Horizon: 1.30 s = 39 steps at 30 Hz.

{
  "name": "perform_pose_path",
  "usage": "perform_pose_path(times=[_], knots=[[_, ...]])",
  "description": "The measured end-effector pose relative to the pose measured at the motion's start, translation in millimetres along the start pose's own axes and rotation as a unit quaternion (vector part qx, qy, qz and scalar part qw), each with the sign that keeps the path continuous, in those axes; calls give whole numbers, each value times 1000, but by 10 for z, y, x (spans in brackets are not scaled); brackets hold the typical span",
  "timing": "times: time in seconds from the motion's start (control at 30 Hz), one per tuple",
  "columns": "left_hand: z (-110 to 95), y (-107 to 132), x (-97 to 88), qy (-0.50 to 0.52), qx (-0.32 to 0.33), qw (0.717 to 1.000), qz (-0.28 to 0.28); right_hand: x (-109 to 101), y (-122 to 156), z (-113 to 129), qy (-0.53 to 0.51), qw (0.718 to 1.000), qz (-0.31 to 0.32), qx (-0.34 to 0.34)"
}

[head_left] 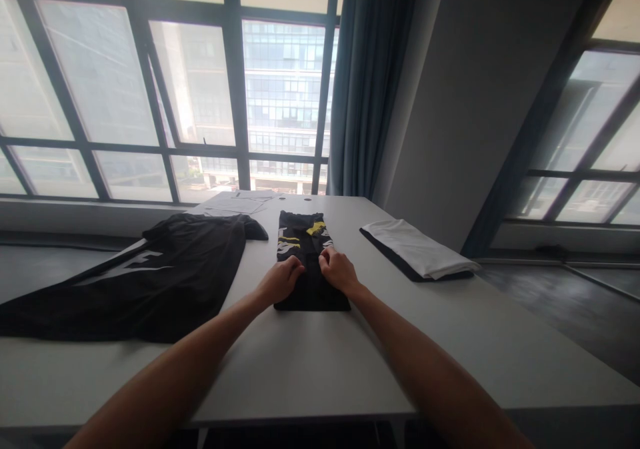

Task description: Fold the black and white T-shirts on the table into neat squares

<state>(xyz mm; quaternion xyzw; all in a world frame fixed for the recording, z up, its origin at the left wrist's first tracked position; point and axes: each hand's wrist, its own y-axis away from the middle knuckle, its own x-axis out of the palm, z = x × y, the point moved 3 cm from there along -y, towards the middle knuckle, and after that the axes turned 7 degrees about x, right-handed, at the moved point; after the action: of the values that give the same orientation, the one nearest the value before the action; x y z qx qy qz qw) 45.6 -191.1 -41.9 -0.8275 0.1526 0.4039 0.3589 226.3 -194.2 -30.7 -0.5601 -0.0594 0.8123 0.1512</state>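
Both forearms reach up from the bottom edge of the frame to the middle, where a folded black garment [306, 262] with yellow and white print lies as a narrow strip on the white bench [320, 362]. The left hand [283, 280] rests on the strip's lower left part with the fingers curled down onto the cloth. The right hand [339, 269] sits just beside it on the lower right part, fingers bent and pinching at the fabric near the strip's centre line. The two hands are nearly touching each other. Both grip or press the cloth; how firmly cannot be told from this view.

At the left of the frame a second black shirt [150, 282] with pale lettering lies spread flat, one edge hanging past the bench's left side. It is apart from the folded strip, with bare bench surface between them. At the right of centre a white folded garment [417, 246] lies on top of a dark one, well apart from the hands. Toward the far edge of the bench, above the strip, some sheets of paper [245, 202] lie flat.

No box, bin or other container shows on the bench. Behind it stand large windows [200, 89] and a blue-grey curtain [370, 82] in the upper middle of the frame.
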Motion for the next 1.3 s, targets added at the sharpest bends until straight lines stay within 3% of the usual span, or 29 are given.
perform_pose_path(times=[0.07,0.17,0.3,0.4,0.6,0.87,1.03,1.2,1.3], knots=[[-6,8,-1,-4,-14,1000,1,16,16,21,-15,999,29,-21],[-15,35,5,-28,-15,998,48,69,43,24,13,995,84,-56],[33,76,8,-44,64,987,144,92,53,-13,28,992,70,-97],[119,110,-29,-26,122,972,199,129,44,-73,53,984,118,-120],[223,148,-145,-14,118,963,240,44,31,-212,70,966,214,-129],[14,156,-208,-79,131,956,248,-104,27,-302,47,983,127,-123],[177,196,-284,-44,92,943,318,-92,-25,-433,-14,952,263,-158],[412,201,-330,-18,100,949,298,-66,-86,-601,-2,957,260,-132],[480,171,-289,-18,122,966,228,-48,-112,-640,-14,958,249,-142]])
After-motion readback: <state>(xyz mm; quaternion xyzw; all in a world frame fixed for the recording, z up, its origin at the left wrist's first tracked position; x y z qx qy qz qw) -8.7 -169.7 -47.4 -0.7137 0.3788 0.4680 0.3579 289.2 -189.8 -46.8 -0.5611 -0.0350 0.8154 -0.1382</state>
